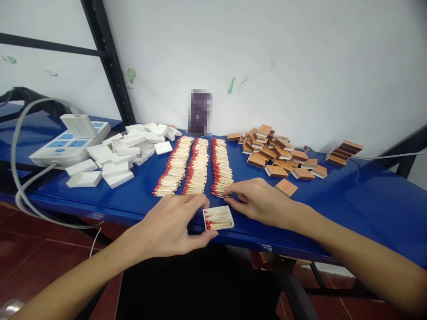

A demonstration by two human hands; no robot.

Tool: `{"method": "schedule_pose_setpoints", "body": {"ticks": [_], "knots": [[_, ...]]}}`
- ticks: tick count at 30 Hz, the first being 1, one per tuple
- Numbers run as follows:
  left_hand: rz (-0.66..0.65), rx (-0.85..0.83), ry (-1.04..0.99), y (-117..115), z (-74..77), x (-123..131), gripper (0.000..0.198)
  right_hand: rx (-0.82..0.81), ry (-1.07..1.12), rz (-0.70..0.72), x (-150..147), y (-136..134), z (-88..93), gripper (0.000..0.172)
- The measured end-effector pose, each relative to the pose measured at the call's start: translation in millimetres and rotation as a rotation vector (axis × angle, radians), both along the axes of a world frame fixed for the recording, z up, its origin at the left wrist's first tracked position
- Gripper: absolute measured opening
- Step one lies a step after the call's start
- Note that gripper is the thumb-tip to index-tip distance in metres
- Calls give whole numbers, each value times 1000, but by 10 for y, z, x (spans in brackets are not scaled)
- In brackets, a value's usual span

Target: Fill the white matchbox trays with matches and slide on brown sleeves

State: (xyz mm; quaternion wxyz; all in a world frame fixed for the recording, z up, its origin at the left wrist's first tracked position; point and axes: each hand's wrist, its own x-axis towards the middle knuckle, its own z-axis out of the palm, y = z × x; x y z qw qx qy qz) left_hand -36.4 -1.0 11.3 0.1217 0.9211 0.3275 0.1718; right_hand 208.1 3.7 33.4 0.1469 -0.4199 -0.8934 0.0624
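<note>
My left hand [180,222] grips a white matchbox tray [232,218] between thumb and fingers at the table's front edge. Inside the tray lie several red-headed matches [216,220], most side by side and a few askew. Just behind it, my right hand [258,200] pinches at the near end of the right-hand row of matches [221,164], thumb and index finger around matchsticks; how many is too small to tell. A middle row of matches [197,166] and a left row of matches [175,166] run beside it, red heads to the left.
White empty trays [116,153] are heaped at left beside a power strip [71,142] with a charger and cable. Orange-brown matchbox sleeves [275,151] lie piled at right, with a small stack [344,153] farther right. A blurred dark upright object [200,113] leans near the wall.
</note>
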Motion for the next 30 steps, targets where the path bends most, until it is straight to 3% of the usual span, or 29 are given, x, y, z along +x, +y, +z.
{"method": "schedule_pose_setpoints", "body": {"ticks": [10, 16, 23, 26, 30], "knots": [[-19, 35, 7, 16, -5, 2, 28, 5, -1, -6, -3, 14, -75, 15], [-25, 45, 16, 18, -10, -8, 28, -76, -1, -47, -28, 11, -100, 9], [-21, 47, 15, 15, -12, -3, 28, -49, -124, -84, -3, -24, -133, 11], [-20, 47, 14, 13, -7, 3, 28, -44, -137, -90, 13, -23, -86, 10], [-10, 33, 0, 10, -2, 6, 26, -34, 12, -52, -7, -73, 72, 8]]}}
